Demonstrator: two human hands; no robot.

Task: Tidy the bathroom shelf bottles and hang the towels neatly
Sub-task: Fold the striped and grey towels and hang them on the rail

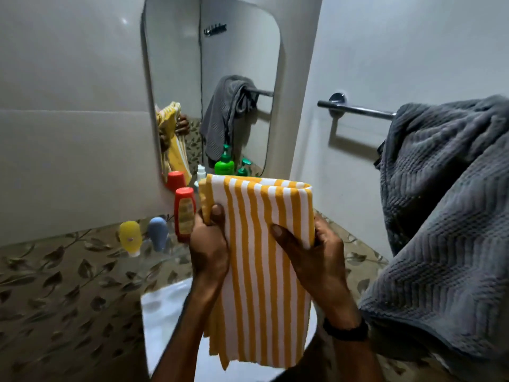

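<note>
Here, left hand [209, 249] and right hand [316, 257] are gripping the folded striped towel [259, 210] at centre frame, aligning its layers, presumably for draping over the upper-right rail [360, 109].

The left forearm [187, 326] and right forearm [355, 354] reach up on either side of the folded striped towel [261, 271]. The left hand [209, 244] grips the towel's left edge just below its top fold, thumb on the front, fingers hidden behind. The right hand [314, 257] clasps the towel's right edge slightly lower, thumb stretched across the front stripes and fingers curled round the edge.
</note>
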